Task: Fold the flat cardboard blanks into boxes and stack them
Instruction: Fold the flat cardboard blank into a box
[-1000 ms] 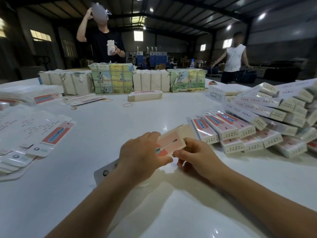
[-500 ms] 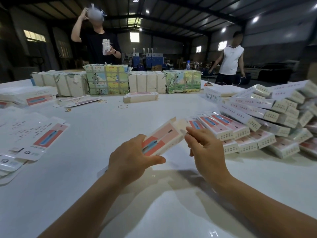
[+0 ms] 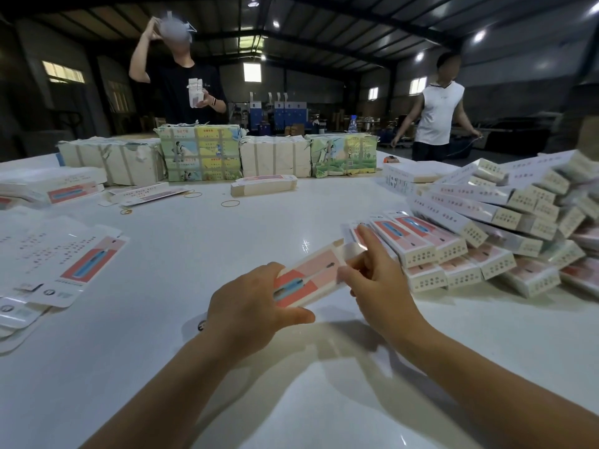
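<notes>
A long pink and white box (image 3: 311, 273) with a blue pen picture hangs above the white table (image 3: 181, 254), its far end tilted up to the right. My left hand (image 3: 249, 303) grips its near end, thumb underneath. My right hand (image 3: 376, 277) pinches the white end flap at the far end, one finger raised. Folded boxes (image 3: 479, 228) lie piled at the right, just beyond my right hand. Flat blanks (image 3: 64, 257) are spread at the left.
Bundles of wrapped blanks (image 3: 201, 153) line the table's far side, with one folded box (image 3: 264, 184) and rubber bands (image 3: 230, 203) in front. A person in black (image 3: 184, 85) stands behind them holding a box; a person in white (image 3: 437, 111) stands at far right.
The box has risen off the table and opened from a flat blank into a box shape. My right hand has moved up to its far end flap.
</notes>
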Available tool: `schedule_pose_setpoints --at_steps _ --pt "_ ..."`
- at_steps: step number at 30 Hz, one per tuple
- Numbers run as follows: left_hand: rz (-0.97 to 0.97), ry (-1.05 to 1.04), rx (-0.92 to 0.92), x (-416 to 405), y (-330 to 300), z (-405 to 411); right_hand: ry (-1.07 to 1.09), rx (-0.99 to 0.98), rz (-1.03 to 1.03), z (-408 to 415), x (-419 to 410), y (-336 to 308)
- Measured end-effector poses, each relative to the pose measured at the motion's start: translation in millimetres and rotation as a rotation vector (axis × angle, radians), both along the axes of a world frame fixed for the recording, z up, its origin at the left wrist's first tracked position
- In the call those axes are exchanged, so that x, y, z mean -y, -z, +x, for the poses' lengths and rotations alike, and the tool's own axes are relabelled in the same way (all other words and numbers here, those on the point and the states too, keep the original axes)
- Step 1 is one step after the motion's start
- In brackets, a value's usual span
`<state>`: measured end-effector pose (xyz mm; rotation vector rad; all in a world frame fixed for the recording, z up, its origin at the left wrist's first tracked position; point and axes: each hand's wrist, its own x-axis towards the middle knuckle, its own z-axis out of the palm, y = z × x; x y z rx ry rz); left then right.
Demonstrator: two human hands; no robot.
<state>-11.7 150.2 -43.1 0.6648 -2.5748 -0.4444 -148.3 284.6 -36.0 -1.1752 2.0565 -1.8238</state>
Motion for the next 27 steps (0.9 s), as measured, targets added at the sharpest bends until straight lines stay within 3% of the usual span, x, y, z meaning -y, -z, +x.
schedule_pose_setpoints --at_steps 4,13,17,19,21,23,25,27 --pt "-0.081 -0.020 0.020 -1 2 -1 0.007 0.032 0.043 -2 0 -1" --pt "-0.057 -0.060 0.038 -7 4 -6 -0.025 -0.024 0.043 3 -1 -3" --pt "0.016 -0.057 -0.012 -11 0 -6 0.251 -0.053 0.070 -4 1 -5" --pt "0.023 -0.067 -0.008 -14 0 -7 0.177 0.320 -0.020 -8 3 -5" --pt "0.023 -0.057 0.012 -19 1 -10 -0.132 0.789 -0.191 -10 6 -4" --pt "0.050 -0.035 0.030 -23 1 -13 -0.286 0.923 -0.304 -11 8 -1" --pt "0.085 -0.014 0.035 -25 0 -14 -0.276 0.761 -0.329 -12 9 1" --pt "0.096 0.005 0.033 -24 0 -12 -0.165 0.301 -0.214 -8 5 2"
